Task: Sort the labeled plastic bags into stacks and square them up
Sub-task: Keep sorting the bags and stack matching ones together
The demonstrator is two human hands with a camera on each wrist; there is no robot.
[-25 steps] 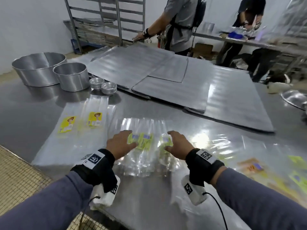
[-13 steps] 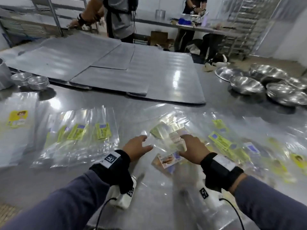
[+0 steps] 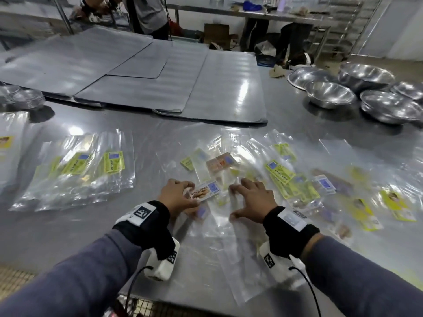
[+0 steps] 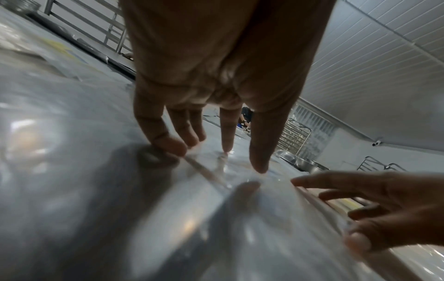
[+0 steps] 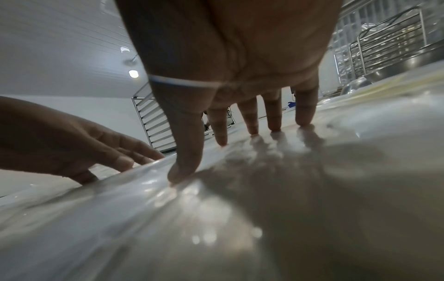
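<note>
My left hand (image 3: 183,189) lies with straight fingers on a clear bag with a tan label (image 3: 204,192) in the middle of the steel table (image 3: 68,234). The left wrist view shows those fingertips (image 4: 258,167) touching the plastic. My right hand (image 3: 243,195) is spread flat beside it, and its fingertips (image 5: 273,127) press on loose clear bags. A fanned stack of green-labelled bags (image 3: 91,170) lies to the left. A jumbled pile of green- and yellow-labelled bags (image 3: 295,179) spreads to the right. Another tan-labelled bag (image 3: 220,164) lies just beyond my hands.
Several steel bowls (image 3: 329,93) stand at the back right. Flat grey metal sheets (image 3: 160,83) cover the far half of the table. Small tins (image 3: 25,98) sit at the far left, with yellow-labelled bags (image 3: 9,143) below them. A person (image 3: 148,14) works behind the table.
Both hands left the green-labelled stack and moved right to the loose pile. They now lie lower and flat on the tan-labelled bag and its neighbours.
</note>
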